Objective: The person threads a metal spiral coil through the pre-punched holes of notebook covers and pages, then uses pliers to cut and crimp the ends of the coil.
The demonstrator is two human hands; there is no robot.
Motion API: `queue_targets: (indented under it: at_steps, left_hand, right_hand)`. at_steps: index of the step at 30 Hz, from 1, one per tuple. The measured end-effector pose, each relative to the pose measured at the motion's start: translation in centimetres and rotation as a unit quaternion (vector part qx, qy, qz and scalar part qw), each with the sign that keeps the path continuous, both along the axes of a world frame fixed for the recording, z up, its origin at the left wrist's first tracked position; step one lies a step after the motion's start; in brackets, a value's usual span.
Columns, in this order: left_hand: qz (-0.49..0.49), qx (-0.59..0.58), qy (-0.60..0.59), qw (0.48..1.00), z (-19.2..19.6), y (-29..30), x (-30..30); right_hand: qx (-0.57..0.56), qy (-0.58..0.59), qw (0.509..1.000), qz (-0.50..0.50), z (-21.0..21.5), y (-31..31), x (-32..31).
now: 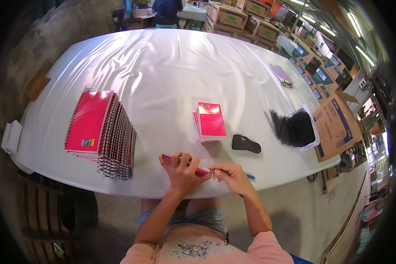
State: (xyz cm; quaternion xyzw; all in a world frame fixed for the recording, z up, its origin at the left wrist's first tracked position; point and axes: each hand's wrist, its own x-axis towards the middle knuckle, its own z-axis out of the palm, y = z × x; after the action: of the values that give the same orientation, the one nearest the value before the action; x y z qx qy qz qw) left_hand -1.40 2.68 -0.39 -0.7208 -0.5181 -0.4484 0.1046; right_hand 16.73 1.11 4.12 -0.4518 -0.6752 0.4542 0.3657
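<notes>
You sit at a wide counter [163, 66] covered in a smooth white sheet, looking down at your own two hands near its front edge. Your left hand [181, 169] is closed over a pink notebook [169, 159], pressing it flat on the counter, with the fingers curled across its cover. Your right hand [230, 172] is pinched together at the notebook's right end, where the binding edge seems to be; what the fingertips grip there is too small to make out. A blue tip, perhaps a pen or tool [250, 177], shows just past that hand.

The notebook lies very close to the counter's front edge, so a hard pull from your right hand could drag it off into your lap. The sheet looks slick, and if your left hand eases its pressure the notebook may slide or twist under you.

To your left stands a leaning stack of pink spiral notebooks [102, 132], fanned out so that their wire coils overhang the near edge. A knock from your left elbow could tip the lower ones to the floor.

Ahead of your hands sits a small pile of pink covers [210, 121], and just beside it a black object [246, 143]. Farther right, a bundle of black wire coils [295, 128] rests in a white bag near a cardboard box [336, 127]; loose coils could tangle if you reach in blindly.
</notes>
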Motion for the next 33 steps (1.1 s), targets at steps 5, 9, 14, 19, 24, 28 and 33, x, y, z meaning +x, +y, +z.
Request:
queue_targets:
  at_steps: [5,9,14,19,24,28,33]
  left_hand:
    - [-0.002,-0.025,0.008,1.000,0.2,0.0,-0.2]
    - [0.006,-0.036,0.036,0.999,0.1,0.0,-0.4]
    - [-0.026,-0.041,0.034,0.998,-0.2,-0.4,-1.5]
    - [-0.086,-0.067,0.048,0.993,-0.1,-0.5,-2.3]
    - [-0.122,-0.076,0.016,0.989,1.3,-0.4,-2.9]
    - [-0.173,-0.142,-0.008,0.975,1.8,-0.5,-3.9]
    - [-0.186,-0.111,0.009,0.976,2.4,-0.7,-4.7]
  right_hand:
    - [0.005,-0.089,0.995,0.037,1.3,0.1,-0.7]
    - [0.029,-0.086,0.996,0.008,1.9,0.1,-1.0]
    - [0.143,-0.099,0.979,-0.102,1.8,-0.5,-1.1]
    - [0.002,-0.112,0.993,-0.029,0.9,-0.2,-0.2]
    - [-0.181,0.022,0.983,0.006,1.5,0.7,-0.1]
    - [0.278,-0.392,0.866,-0.135,1.4,4.4,4.4]
    - [0.167,-0.434,0.864,-0.194,-4.2,5.4,11.8]
